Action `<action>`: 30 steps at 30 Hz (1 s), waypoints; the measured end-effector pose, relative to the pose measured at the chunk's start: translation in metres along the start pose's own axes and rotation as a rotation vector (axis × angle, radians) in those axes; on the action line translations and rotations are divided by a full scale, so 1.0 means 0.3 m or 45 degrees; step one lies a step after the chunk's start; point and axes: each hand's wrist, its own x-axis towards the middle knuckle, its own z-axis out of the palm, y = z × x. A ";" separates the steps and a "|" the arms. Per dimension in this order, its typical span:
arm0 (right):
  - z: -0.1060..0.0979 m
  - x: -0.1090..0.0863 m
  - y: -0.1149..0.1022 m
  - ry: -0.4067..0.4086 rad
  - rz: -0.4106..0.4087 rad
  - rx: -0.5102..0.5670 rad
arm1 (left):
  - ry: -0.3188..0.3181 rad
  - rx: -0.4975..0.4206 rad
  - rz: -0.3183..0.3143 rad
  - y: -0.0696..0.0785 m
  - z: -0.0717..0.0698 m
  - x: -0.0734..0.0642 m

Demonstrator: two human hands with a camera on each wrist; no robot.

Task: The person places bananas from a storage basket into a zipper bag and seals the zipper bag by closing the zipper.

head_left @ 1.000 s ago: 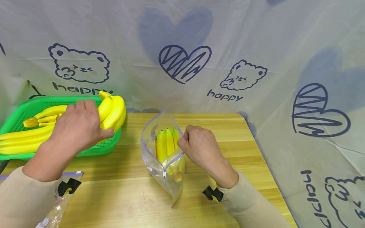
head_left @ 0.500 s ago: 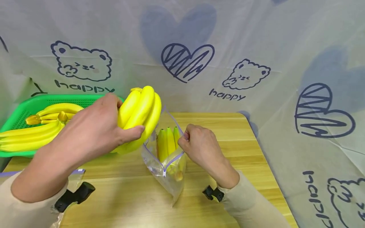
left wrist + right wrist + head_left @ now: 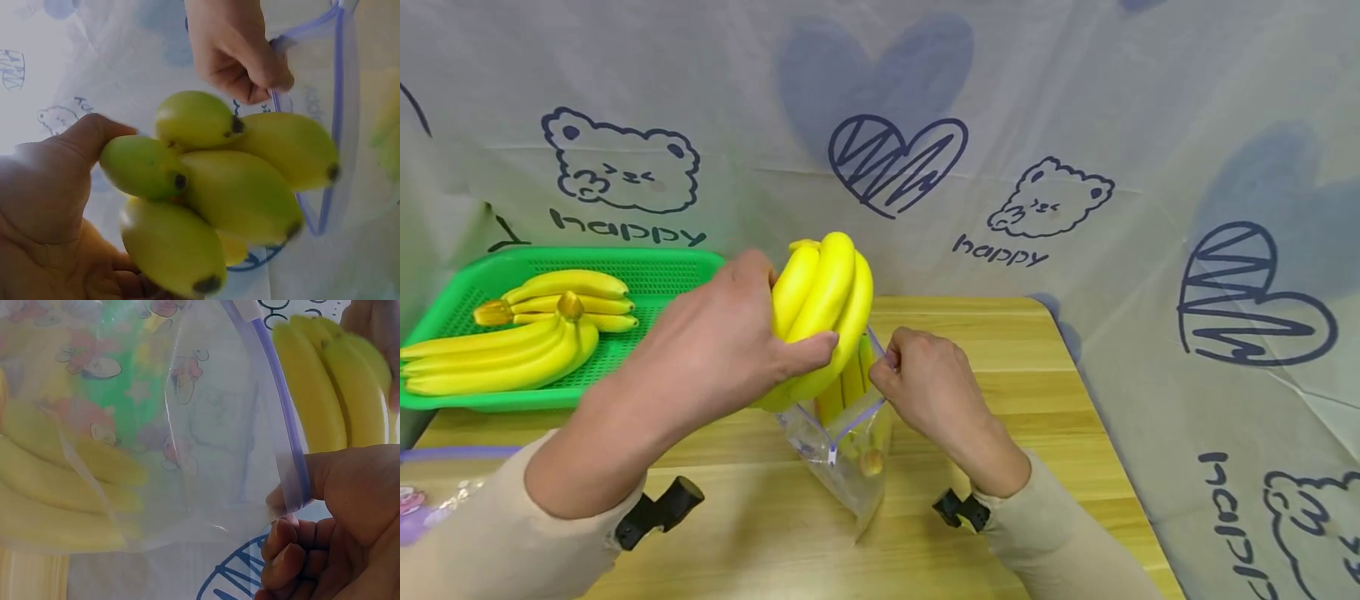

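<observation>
My left hand [image 3: 707, 342] grips a bunch of yellow bananas [image 3: 827, 300], holding it over the mouth of a clear zip bag [image 3: 842, 467]. The left wrist view shows the greenish, dark-tipped ends of the held bunch [image 3: 237, 194] close up. With thumb and fingers, my right hand [image 3: 928, 379] pinches the purple zip edge [image 3: 290, 437] of the bag, whose mouth gapes. Inside the bag stands another banana bunch [image 3: 69, 481], partly hidden in the head view by the held one. The held bunch overlaps the bag's left rim in the head view.
A green basket [image 3: 647, 321] at the left holds two more bunches, a front one [image 3: 505, 358] and a back one [image 3: 572, 292]. Another zip bag [image 3: 445, 492] lies flat at the front left of the wooden table [image 3: 1000, 400]. A printed cloth [image 3: 760, 108] hangs behind.
My left hand has carried the banana bunch rightward from the basket to over the bag's mouth. The right hand has kept its pinch on the bag's edge, nearly still.
</observation>
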 end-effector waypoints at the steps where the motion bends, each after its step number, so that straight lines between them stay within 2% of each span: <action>1: -0.001 0.000 0.000 -0.001 0.002 0.003 | -0.009 0.026 0.021 0.003 0.003 -0.010; 7: -0.006 -0.003 0.005 0.004 0.002 0.008 | -0.019 0.242 0.194 0.017 0.002 -0.073; 12: -0.011 -0.011 -0.001 -0.004 -0.012 0.027 | -0.045 0.445 0.288 0.005 0.014 -0.076; 15: -0.011 -0.018 -0.011 -0.029 -0.020 0.034 | -0.070 0.474 0.281 -0.005 0.028 -0.056; 24: 0.003 -0.047 -0.044 -0.053 -0.101 0.030 | -0.104 0.432 0.181 -0.005 0.049 0.002; 30: 0.010 -0.054 -0.053 -0.035 -0.111 0.050 | -0.110 0.508 0.204 -0.005 0.089 0.022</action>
